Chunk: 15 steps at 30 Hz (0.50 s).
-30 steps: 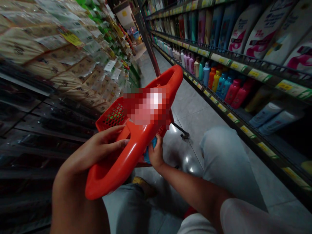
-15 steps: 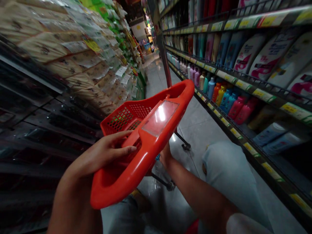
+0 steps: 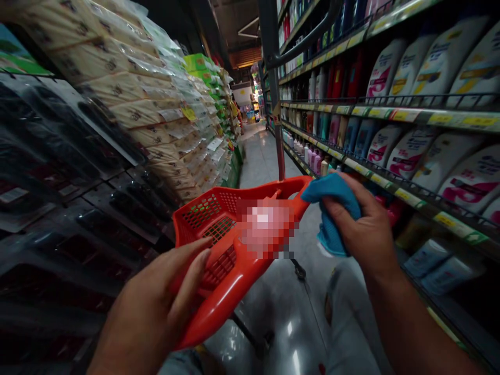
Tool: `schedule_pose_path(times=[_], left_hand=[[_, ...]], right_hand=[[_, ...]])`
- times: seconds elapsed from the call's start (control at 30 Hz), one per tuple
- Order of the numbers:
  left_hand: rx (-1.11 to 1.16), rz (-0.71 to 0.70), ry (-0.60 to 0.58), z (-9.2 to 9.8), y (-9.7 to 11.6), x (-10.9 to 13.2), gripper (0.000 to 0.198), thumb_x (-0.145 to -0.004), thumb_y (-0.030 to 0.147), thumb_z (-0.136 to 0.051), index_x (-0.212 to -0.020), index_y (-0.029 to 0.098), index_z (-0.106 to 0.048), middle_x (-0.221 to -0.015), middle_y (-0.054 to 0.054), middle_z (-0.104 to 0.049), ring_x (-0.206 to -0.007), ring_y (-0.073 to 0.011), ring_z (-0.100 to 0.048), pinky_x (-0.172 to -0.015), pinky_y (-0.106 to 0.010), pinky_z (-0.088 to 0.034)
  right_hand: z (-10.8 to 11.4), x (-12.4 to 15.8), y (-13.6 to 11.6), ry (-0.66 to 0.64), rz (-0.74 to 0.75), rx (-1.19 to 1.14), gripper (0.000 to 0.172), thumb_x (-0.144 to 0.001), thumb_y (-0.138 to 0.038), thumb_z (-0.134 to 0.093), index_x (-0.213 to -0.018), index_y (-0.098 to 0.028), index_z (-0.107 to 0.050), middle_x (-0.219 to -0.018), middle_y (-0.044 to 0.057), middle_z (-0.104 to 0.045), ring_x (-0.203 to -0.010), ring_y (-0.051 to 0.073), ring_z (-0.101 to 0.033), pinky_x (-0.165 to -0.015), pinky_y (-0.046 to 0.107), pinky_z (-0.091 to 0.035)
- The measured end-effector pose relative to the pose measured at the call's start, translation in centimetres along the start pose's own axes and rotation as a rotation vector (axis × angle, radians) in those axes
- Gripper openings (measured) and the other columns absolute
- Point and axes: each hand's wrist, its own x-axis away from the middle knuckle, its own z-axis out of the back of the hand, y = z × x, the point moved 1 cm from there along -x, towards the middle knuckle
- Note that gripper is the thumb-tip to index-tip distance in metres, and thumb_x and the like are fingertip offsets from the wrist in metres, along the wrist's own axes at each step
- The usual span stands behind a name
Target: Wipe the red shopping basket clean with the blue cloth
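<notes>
The red plastic shopping cart point(image 3: 219, 299) stands tilted in view in front of me, its handle running from lower left to upper right. My left hand point(image 3: 156, 297) is at the left end, thumb and index finger straddling the red side, with the other fingers hidden. In my right hand point(image 3: 361, 219) is a bunched blue cloth point(image 3: 339, 200), pinched between thumb and fingers. The cloth's left edge meets the right end of the handle. A pixelated patch covers the middle panel of the handle.
Shelves point(image 3: 394, 114) of shampoo bottles point(image 3: 414, 151) line the right side. Stacked wrapped packs point(image 3: 128, 104) and hanging dark packages point(image 3: 128, 203) stand on the left. A dark metal post point(image 3: 273, 88) rises behind the cart. The tiled floor point(image 3: 260, 148) runs along the aisle.
My right hand has come up from below the handle to its right end, bringing the blue cloth into view. My left hand appears lower and closer. The view has tilted upward.
</notes>
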Motion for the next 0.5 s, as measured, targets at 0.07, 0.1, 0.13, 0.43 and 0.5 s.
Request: schedule_pose_path(times=[0.07,0.1,0.13,0.43,0.5], left_hand=[[-0.154,-0.202,0.149,0.2,2.4,2.3,0.044,-0.099,0.056,-0.042,-0.116,0.028,-0.071,-0.106,0.0,-0.08,-0.084,-0.0171,-0.077,-0.067,-0.024,-0.06],[-0.219,-0.277,0.185,0.0,3.4,3.2,0.043,-0.101,0.052,-0.039,-0.117,0.026,-0.069,-0.104,0.0,-0.08,-0.082,-0.0162,-0.077,-0.067,-0.024,-0.059],[-0.297,-0.323,0.212,-0.3,4.2,3.9,0.042,-0.103,0.048,-0.037,-0.118,0.024,-0.069,-0.1,-0.001,-0.08,-0.08,-0.0164,-0.076,-0.066,-0.026,-0.057],[-0.367,-0.472,0.385,-1.0,2.2,5.7,0.025,-0.1,0.026,-0.052,-0.11,0.013,-0.07,-0.09,-0.005,-0.08,-0.073,-0.0163,-0.073,-0.077,-0.032,-0.048],[-0.321,-0.489,0.413,-0.6,1.3,6.2,0.02,-0.097,0.02,-0.056,-0.108,0.013,-0.071,-0.088,-0.004,-0.08,-0.073,-0.0156,-0.073,-0.079,-0.031,-0.049]], right_hand=[[0.0,0.0,-3.0,-0.277,0.156,0.058,0.04,-0.091,-0.041,-0.067,-0.13,-0.031,-0.067,-0.123,0.005,-0.069,-0.112,0.024,-0.066,-0.1,0.039,-0.052],[-0.2,-0.1,-3.8,-0.377,0.208,0.1,0.037,-0.092,-0.039,-0.066,-0.128,-0.031,-0.069,-0.12,0.005,-0.069,-0.109,0.024,-0.066,-0.098,0.038,-0.053],[-0.5,-0.2,-4.1,-0.438,0.238,0.151,0.034,-0.093,-0.039,-0.065,-0.126,-0.031,-0.07,-0.117,0.005,-0.069,-0.106,0.023,-0.067,-0.096,0.037,-0.053],[-2.2,-7.0,1.3,-0.414,0.159,0.451,0.028,-0.088,-0.041,-0.067,-0.107,-0.026,-0.079,-0.098,0.007,-0.063,-0.091,0.024,-0.064,-0.085,0.037,-0.051],[-2.2,-7.1,1.2,-0.438,0.166,0.43,0.025,-0.086,-0.04,-0.068,-0.103,-0.025,-0.079,-0.096,0.006,-0.064,-0.089,0.023,-0.064,-0.084,0.036,-0.05]])
